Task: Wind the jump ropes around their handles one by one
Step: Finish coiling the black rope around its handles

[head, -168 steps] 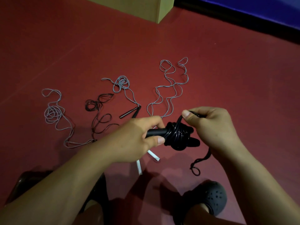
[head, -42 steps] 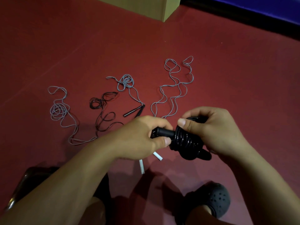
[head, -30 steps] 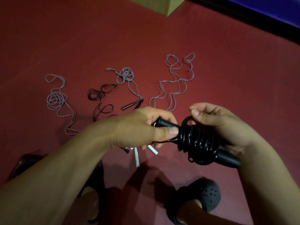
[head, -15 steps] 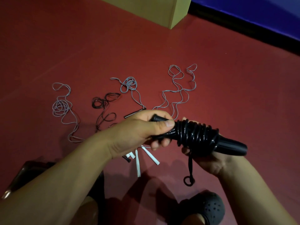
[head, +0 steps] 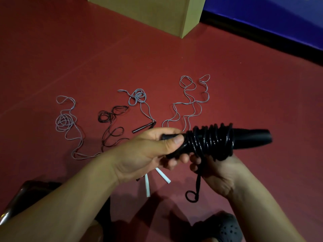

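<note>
I hold a black jump rope bundle (head: pixel 209 140) level in front of me, its cord coiled many times around the paired black handles (head: pixel 251 139). My left hand (head: pixel 146 152) grips the handles' left end, thumb on top. My right hand (head: pixel 218 170) is under the coil, fingers curled round the loose black cord end (head: pixel 194 193), which hangs down in a small loop. On the red floor lie unwound ropes: a grey one (head: pixel 190 105), a grey one with slim black handles (head: pixel 139 102), a black one (head: pixel 111 119) and a grey one (head: pixel 68 123) at left.
White handles (head: pixel 147 186) lie on the floor below my left hand. A cardboard box (head: pixel 157 13) stands at the top centre, a blue mat edge (head: pixel 279 27) at the top right. My black shoe (head: pixel 225 229) is at the bottom right, a dark object (head: pixel 26 194) at bottom left.
The right hand stopped wrapping over the top and dropped beneath the bundle. The bundle turned level and rose, and the loose cord end now hangs below it.
</note>
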Tool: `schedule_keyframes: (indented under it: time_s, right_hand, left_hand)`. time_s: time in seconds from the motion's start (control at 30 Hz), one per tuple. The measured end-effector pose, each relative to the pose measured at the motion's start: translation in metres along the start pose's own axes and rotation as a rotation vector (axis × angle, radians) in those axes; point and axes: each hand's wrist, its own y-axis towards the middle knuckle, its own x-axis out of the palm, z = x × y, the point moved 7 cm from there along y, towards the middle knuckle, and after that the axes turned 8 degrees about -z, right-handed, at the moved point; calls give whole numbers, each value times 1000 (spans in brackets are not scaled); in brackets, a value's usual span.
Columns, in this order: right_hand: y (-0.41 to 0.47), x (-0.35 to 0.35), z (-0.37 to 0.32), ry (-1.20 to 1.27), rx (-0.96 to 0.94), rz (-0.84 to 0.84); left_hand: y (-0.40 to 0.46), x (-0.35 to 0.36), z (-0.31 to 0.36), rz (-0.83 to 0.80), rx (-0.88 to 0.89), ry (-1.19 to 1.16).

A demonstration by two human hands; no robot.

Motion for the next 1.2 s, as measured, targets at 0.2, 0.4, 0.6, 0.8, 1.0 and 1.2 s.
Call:
schedule_keyframes:
  time_s: [0.2,0.4,0.6,0.8,1.0,1.2]
  right_hand:
    - [2,13,-8,-131,-6,15]
    - [-3,25,1,-242,81,-52]
    - [-6,31,4,-304,156,-109]
    - [-8,27,2,-431,198,-110]
    - [-8,26,-8,-466,119,-82]
    - [-7,27,-13,-465,52,-88]
  left_hand:
    - [4,-16,-1,242,15,-34]
    - [-1,-45,-9,573,-80,204]
    - [-10,-52,-8,715,-135,699]
    - [-12,-55,-2,769,-128,838]
    - [-16,-70,-1,826,-123,834]
    - [-20,-81,-9,858,-227,884]
